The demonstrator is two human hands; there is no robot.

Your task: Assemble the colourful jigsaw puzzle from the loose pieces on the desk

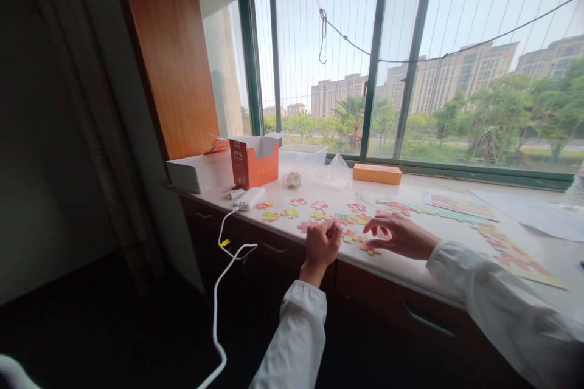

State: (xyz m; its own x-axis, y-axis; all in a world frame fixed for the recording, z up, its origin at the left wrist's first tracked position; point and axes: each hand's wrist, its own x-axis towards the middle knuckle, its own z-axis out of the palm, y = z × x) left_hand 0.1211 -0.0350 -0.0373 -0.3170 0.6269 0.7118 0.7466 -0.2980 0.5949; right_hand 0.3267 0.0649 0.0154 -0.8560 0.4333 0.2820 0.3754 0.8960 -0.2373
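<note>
Loose jigsaw puzzle pieces (pixel 289 213) in yellow, pink and blue lie scattered on the white counter in front of me. My left hand (pixel 321 245) is at the counter's front edge, its fingers curled together beside the pieces; whatever they may hold is hidden. To its right, my right hand (pixel 396 234) hovers low with thumb and fingers apart. A puzzle piece (pixel 367 249) lies just by its thumb and fingertips. Right of that hand, a joined puzzle section (pixel 520 258) runs along the counter, and a green joined strip (pixel 447 213) lies behind it.
An orange-and-white open box (pixel 255 161), a white box (pixel 197 173) and a clear plastic tub (pixel 303 153) stand at the back left. A white power strip (pixel 249 199) has its cord (pixel 216 310) hanging over the edge. An orange box (pixel 376 174) sits by the window; papers (pixel 529 209) lie right.
</note>
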